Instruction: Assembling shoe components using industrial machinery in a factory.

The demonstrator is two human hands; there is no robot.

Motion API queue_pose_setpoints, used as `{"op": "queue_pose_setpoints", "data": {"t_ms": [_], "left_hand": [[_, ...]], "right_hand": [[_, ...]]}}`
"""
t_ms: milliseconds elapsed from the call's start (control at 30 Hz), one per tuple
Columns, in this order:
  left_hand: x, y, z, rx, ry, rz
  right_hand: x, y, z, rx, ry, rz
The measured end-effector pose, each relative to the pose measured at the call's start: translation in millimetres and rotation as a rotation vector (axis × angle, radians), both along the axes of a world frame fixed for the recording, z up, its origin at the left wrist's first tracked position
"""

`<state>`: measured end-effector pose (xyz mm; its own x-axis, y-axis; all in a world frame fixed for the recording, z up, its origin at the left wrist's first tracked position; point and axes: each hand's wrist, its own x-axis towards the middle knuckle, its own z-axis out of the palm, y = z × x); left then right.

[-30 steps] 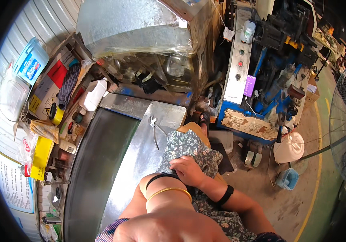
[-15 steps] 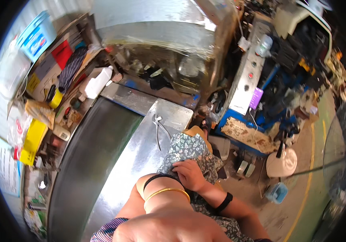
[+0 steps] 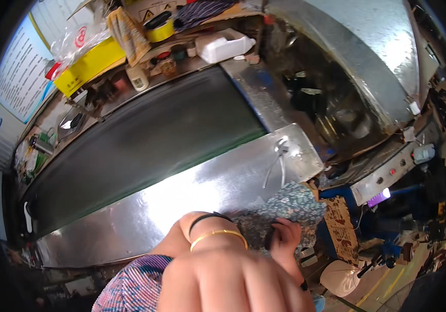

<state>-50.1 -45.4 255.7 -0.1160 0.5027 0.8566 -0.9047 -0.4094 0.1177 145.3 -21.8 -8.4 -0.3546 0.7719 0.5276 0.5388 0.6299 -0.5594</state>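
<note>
My left hand [image 3: 228, 281] is raised very close, its back and knuckles filling the lower middle. A gold bangle and a black band circle that wrist; the fingertips run out of the picture, so its grip is hidden. Lower down, my right hand [image 3: 286, 236] rests on the floral cloth [image 3: 296, 203] over my lap, fingers loosely bent and apart, with no object visible in them. Ahead of it, a pair of metal pliers [image 3: 281, 156] lies on the shiny metal tabletop [image 3: 181, 197], touched by neither hand.
A dark conveyor belt [image 3: 150, 140] runs behind the metal top. Beyond it, a cluttered shelf carries a white jug [image 3: 223, 46], a yellow box [image 3: 89, 66] and a glove [image 3: 128, 36]. On the right stand a control panel [image 3: 384, 179], a purple device [image 3: 379, 197] and a beige container [image 3: 340, 277].
My view has swung left, bringing more of the belt and shelf into sight. My left hand looks larger and shows more fingers. My right hand stays on the cloth; the pliers have not moved.
</note>
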Motion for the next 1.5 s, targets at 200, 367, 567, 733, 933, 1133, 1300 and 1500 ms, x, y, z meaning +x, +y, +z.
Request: {"op": "queue_pose_setpoints", "data": {"t_ms": [200, 367, 567, 733, 933, 1133, 1300, 1500], "left_hand": [[-58, 30, -124, -0.812, 0.962, 0.459], [-131, -11, -240, -1.042, 1.239, 0.869], [-150, -28, -218, -0.506, 1.782, 1.15], [-129, -17, -200, -0.194, 1.769, 1.265], [-110, -20, -175, -0.093, 2.016, 1.077], [-89, -28, -151, 0.057, 2.291, 1.133], [-67, -22, -146, 0.081, 2.27, 1.134], [-36, -19, -156, 0.101, 2.16, 1.042]], "right_hand": [[-2, 4, 10, -0.056, -0.026, 0.001], [-4, 0, 10, -0.06, -0.052, -0.015], [-6, 2, 10, -0.024, -0.08, -0.025], [-7, 4, 11, -0.017, -0.059, -0.031], [-2, 1, 16, -0.056, 0.0, -0.032], [6, 2, 13, -0.08, 0.047, 0.042], [18, 2, 15, -0.075, 0.103, 0.029], [23, 2, 14, -0.091, 0.164, 0.094]]}}
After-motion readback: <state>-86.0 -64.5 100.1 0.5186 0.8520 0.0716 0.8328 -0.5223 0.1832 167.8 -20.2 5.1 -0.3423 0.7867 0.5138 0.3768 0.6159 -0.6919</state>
